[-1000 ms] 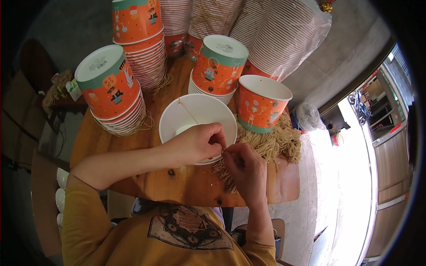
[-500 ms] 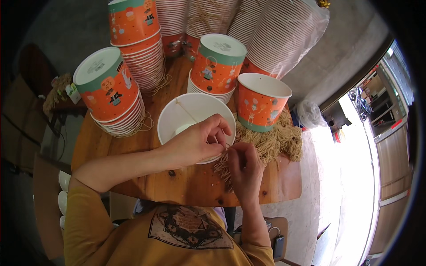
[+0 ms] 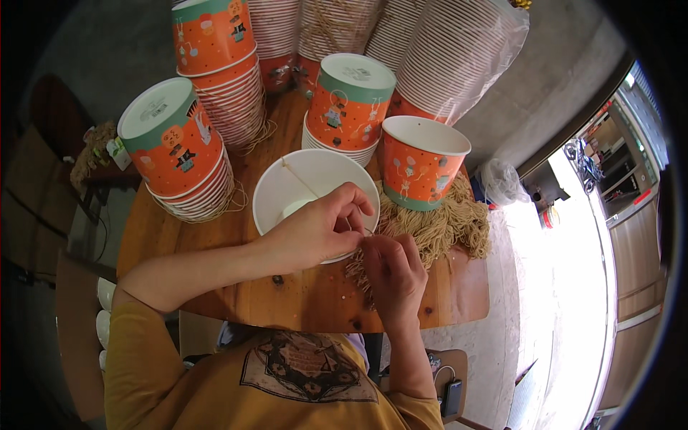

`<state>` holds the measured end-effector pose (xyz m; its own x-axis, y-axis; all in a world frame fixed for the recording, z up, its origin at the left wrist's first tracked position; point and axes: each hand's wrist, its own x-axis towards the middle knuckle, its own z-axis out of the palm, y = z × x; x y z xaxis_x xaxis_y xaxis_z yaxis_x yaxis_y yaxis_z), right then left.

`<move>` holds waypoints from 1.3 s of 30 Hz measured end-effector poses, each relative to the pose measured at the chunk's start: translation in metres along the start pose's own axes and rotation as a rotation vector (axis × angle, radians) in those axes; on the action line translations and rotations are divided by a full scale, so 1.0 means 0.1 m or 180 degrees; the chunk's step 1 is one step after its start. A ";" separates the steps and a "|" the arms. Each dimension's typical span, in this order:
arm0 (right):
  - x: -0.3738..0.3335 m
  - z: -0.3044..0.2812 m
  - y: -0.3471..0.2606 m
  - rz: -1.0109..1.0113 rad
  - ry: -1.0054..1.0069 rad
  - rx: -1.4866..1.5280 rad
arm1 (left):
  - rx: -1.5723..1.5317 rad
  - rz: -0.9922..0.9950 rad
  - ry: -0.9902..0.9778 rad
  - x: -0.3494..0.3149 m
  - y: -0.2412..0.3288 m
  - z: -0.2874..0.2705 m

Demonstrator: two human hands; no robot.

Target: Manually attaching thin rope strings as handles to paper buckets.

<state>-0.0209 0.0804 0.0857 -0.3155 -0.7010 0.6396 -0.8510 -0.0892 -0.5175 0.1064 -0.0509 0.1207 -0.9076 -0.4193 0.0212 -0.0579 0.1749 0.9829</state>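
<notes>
A white-lined paper bucket (image 3: 271, 188) stands mouth up on the wooden table. A thin tan string (image 3: 299, 179) runs from the bucket's far left wall across the inside toward my hands. My left hand (image 3: 315, 226) lies over the near right rim, its fingers curled and pinching the string. Right beside it, my right hand (image 3: 395, 269) is closed, with thumb and fingertips pinched on the string's end at the rim. The exact spot between the fingertips is partly hidden. A pile of tan strings (image 3: 448, 233) lies to the right, under an upright orange bucket (image 3: 423, 168).
Upturned orange paper buckets are stacked at the left (image 3: 179, 147), behind it (image 3: 215, 43), and in the middle (image 3: 351, 93). Plastic-wrapped bucket stacks (image 3: 459, 57) line the back. The wooden table's (image 3: 251, 297) front edge is close to my body.
My right hand has shifted slightly left and turned, bringing its fingertips closer to my left fingers. The left hand and the bucket have hardly moved.
</notes>
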 end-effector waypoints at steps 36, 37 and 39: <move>-0.18 0.13 0.20 0.1286 -0.0059 0.2520 | 0.1118 0.0157 0.0080 -0.05 0.03 0.01; -0.16 0.11 0.17 0.1154 -0.0065 0.2337 | 0.1098 0.0083 0.0049 -0.04 0.04 0.01; -0.10 0.04 0.10 0.1023 -0.0065 0.2146 | 0.1076 0.0016 0.0012 -0.04 0.04 0.01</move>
<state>-0.0242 0.0837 0.0722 -0.4917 -0.7781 0.3908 -0.2740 -0.2877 -0.9177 0.1091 -0.0479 0.1245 -0.9067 -0.4208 0.0270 -0.1887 0.4621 0.8665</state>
